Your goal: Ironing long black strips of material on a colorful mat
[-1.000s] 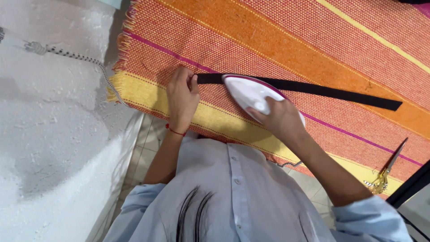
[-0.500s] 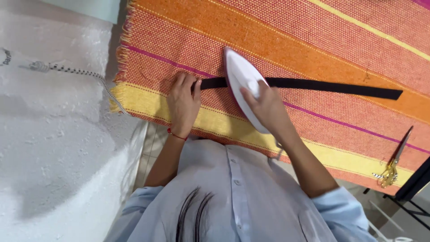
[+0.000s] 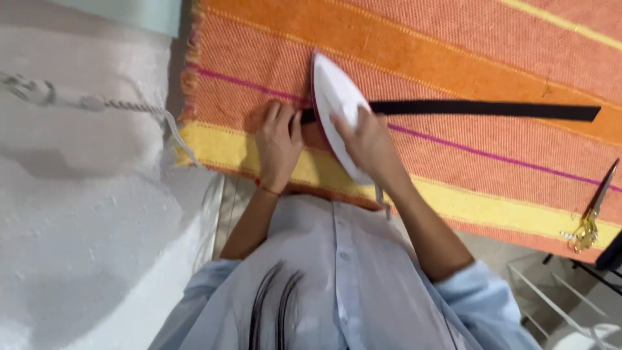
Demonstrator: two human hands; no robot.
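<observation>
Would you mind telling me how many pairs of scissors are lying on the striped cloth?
1. The pair of scissors lies near the striped cloth's right edge, far from the iron held in the right hand. The iron or arms might hide others.

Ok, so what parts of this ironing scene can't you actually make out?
Head view only:
- Soleplate of the white iron: faces the cloth.
- Near end of the black strip: hidden under the iron and left hand.
- Right hand palm: wrapped on the iron.
- Scissors: small; whether they are open is unclear.
- Striped orange cloth: cut off by the top and right edges.
</observation>
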